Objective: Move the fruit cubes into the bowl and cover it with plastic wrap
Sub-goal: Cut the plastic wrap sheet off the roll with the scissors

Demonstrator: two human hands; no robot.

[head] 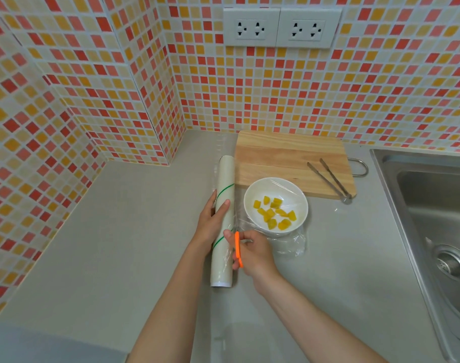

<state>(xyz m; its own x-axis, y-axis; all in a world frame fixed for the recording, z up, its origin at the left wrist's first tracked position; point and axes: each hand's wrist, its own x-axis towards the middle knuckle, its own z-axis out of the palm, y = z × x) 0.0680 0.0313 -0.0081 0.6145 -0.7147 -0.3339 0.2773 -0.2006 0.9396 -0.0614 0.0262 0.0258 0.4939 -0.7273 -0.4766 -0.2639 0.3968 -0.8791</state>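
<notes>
- One white bowl [250, 203] sits at frame centre on the grey counter [119, 244], just below the one wooden cutting board [276, 155].
- Fruit cubes [274, 213]: about twelve yellow pieces, all inside the bowl; none visible on the board. Transfer step looks finished.
- Plastic wrap sheet [294, 244] already lies over the bowl, creased across the rim and spilling onto the counter at lower right; it appears still joined to the roll.
- One plastic wrap roll [225, 179] lies lengthwise just left of the bowl.
- Left hand [210, 221] is curled around the roll near its middle, thumb on top, pinning it down.
- Right hand [255, 254] grips one pair of orange-handled scissors [238, 248], fingers through the handles, blades aimed up along the roll's right edge; the blades are thin and hard to make out.
- Judgement: cutting the sheet free is the step in hand. Left to do: finish the cut, then tuck the film down round the rim.
- One pair of metal tongs [328, 178] rests on the board's right end, untouched.
- One steel sink [433, 205] at right; two wall sockets [281, 27] at top.
</notes>
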